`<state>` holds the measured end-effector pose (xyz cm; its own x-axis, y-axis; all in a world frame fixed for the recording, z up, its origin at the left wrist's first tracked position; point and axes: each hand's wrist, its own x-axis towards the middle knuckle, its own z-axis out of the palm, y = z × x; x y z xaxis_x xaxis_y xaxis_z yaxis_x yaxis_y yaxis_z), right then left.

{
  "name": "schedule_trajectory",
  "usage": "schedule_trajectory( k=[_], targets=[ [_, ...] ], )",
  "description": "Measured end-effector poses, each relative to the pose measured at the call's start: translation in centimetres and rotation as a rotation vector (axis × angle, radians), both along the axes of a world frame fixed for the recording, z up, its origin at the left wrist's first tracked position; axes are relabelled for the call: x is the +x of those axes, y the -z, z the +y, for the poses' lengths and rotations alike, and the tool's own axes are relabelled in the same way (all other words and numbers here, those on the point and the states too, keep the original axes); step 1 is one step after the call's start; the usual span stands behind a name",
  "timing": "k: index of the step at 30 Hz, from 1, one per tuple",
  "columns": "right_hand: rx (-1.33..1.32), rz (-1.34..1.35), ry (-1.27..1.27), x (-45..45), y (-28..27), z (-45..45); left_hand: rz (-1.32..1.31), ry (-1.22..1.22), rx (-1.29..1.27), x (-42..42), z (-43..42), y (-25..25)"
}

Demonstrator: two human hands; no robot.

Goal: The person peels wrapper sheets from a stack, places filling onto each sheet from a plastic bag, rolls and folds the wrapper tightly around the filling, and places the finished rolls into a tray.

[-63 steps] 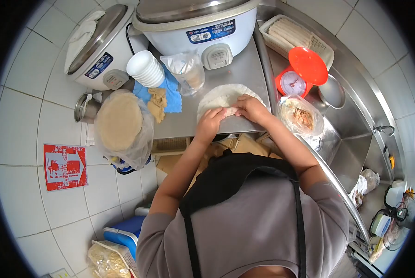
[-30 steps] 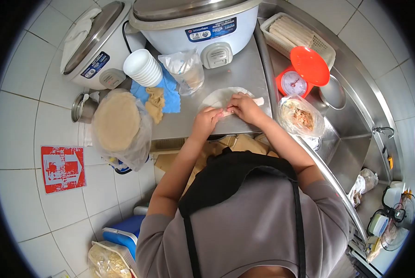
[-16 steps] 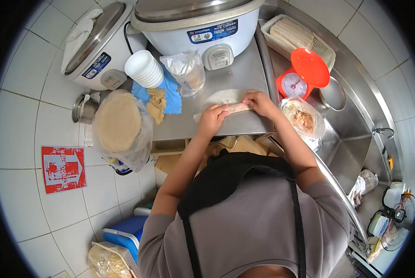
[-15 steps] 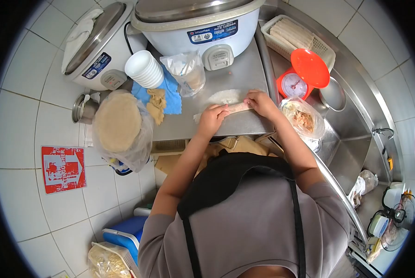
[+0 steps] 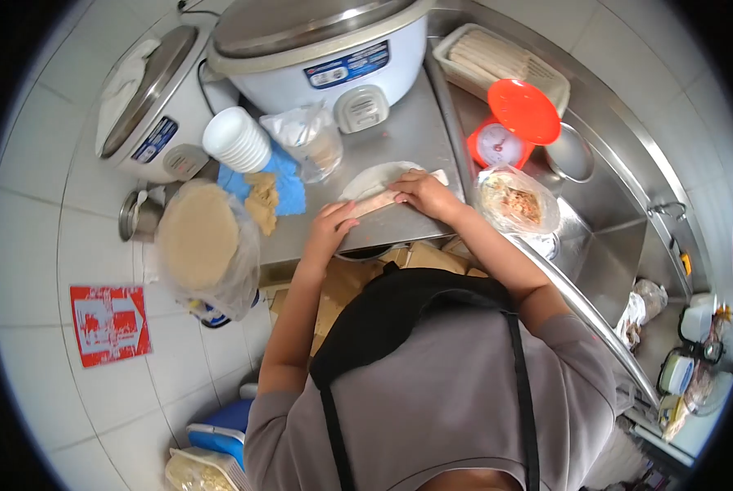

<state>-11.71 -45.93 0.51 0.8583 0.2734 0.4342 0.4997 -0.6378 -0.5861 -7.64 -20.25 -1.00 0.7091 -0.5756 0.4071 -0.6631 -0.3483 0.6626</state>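
A spring roll [image 5: 373, 203], partly rolled, lies on the steel counter near its front edge. Beyond it spreads the pale, thin loose part of its wrapper [image 5: 374, 177]. My left hand [image 5: 330, 229] is closed on the roll's left end. Fingers of my right hand [image 5: 426, 195] curl over the right part, and a wrapper flap sticks out beyond them. Left of the counter, a stack of round wrappers [image 5: 196, 236] sits in a plastic bag. To the right is an open bag of shredded filling [image 5: 519, 201].
Two rice cookers [image 5: 321, 61] stand at the back, with stacked white cups [image 5: 237, 141], a blue cloth [image 5: 290, 186] and a plastic bag [image 5: 309, 139] before them. On the right are a red scale [image 5: 500, 144], a metal bowl [image 5: 571, 153] and a basket of rolls [image 5: 505, 57].
The camera view has shifted and tilted. Both hands have moved left along with the roll, and my right hand has slid inward, uncovering a wrapper flap at the right end.
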Motion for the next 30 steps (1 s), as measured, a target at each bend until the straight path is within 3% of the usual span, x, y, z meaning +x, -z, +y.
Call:
schedule_trajectory(
  k=[4,6,7,9,11,14,15,19,20,21,22,23,24,26,27,29,30],
  targets=[
    [-0.038,-0.295,0.301,-3.6,-5.6,-4.7,-0.055,-0.068,0.008,-0.7,-0.4,0.3],
    [-0.051,-0.512,0.713,-5.7,-5.9,-11.1,-0.025,-0.073,-0.013,-0.8,-0.6,0.2],
    [0.051,-0.448,0.997,-7.2,-5.7,-14.3,-0.008,-0.086,-0.02,-0.9,-0.6,0.2],
    [0.097,-0.45,1.238,-9.4,-6.7,-20.3,-0.022,-0.079,-0.023,-0.8,-0.6,0.3],
    [-0.274,-0.091,1.587,-10.3,-4.3,-25.6,-0.017,-0.081,-0.016,-0.8,-0.5,0.3],
    [-0.643,0.496,1.566,-10.2,0.8,-30.9,0.008,-0.09,-0.016,-0.9,-0.5,0.2],
    [-0.605,0.647,1.424,-10.4,0.4,-30.6,0.007,-0.087,-0.026,-0.9,-0.5,0.2],
    [-0.583,0.498,1.439,-10.0,-1.1,-29.9,-0.023,-0.101,-0.028,-0.9,-0.4,0.5],
    [-0.399,-0.01,1.635,-9.5,2.5,-33.3,-0.047,-0.104,-0.038,-1.0,-0.3,0.4],
    [-0.218,0.282,1.581,-10.6,-1.7,-31.4,-0.069,-0.111,-0.042,-1.0,-0.5,0.2],
    [0.093,0.173,1.598,-11.4,-4.7,-28.9,-0.09,-0.119,-0.044,-1.2,-0.5,0.0],
    [0.575,-0.07,1.433,-11.5,-5.7,-27.5,-0.105,-0.151,-0.062,-1.4,-0.6,-0.5],
    [0.762,-0.3,1.205,-11.3,-5.8,-26.8,-0.098,-0.156,-0.063,-1.4,-0.6,-0.4],
    [0.931,-0.327,0.949,-9.5,-7.5,-21.9,-0.089,-0.155,-0.068,-1.2,-0.5,-0.2],
    [0.867,-0.209,0.962,-8.1,-9.4,-16.4,-0.101,-0.171,-0.067,-1.3,-0.5,-0.4],
    [0.612,-0.053,0.874,-4.6,-6.0,-12.8,-0.107,-0.162,-0.063,-1.4,-0.4,-0.5],
    [0.462,0.089,0.593,-2.7,-1.9,-12.1,-0.111,-0.153,-0.063,-1.5,-0.4,-0.4]
  ],
)
